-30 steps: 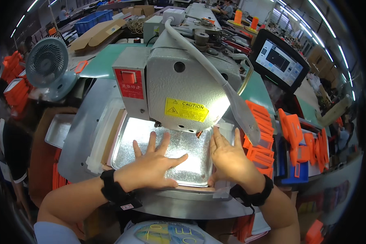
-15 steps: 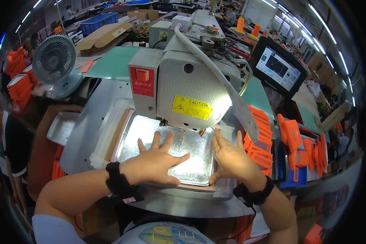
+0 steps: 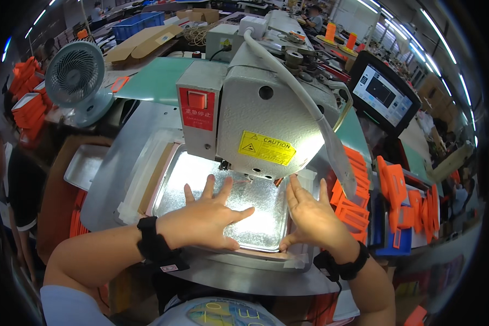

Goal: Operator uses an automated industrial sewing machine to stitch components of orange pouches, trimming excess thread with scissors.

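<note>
A shallow silver metal tray (image 3: pixel 263 231) lies inside a taped frame (image 3: pixel 158 182) on the grey machine bed, brightly lit. My left hand (image 3: pixel 209 214) rests palm down over the tray's middle, fingers spread and gripping nothing. At the tray's right edge, my right hand (image 3: pixel 316 217) has its fingers stretched forward and its thumb by the near right corner. The grey head of a sewing machine (image 3: pixel 255 122) overhangs the tray's far side, just beyond my fingertips. Black bands circle both wrists.
Stacked orange frames (image 3: pixel 353 214) and loose orange pieces (image 3: pixel 394 185) lie to the right, below a monitor (image 3: pixel 384 93). At left are another metal tray (image 3: pixel 82 164), a fan (image 3: pixel 75 76) and a person (image 3: pixel 22 179). A red switch (image 3: pixel 196 100) is on the machine.
The whole view has shifted slightly, so the machine and monitor appear a little farther right and lower. Both hands keep nearly the same places on the tray.
</note>
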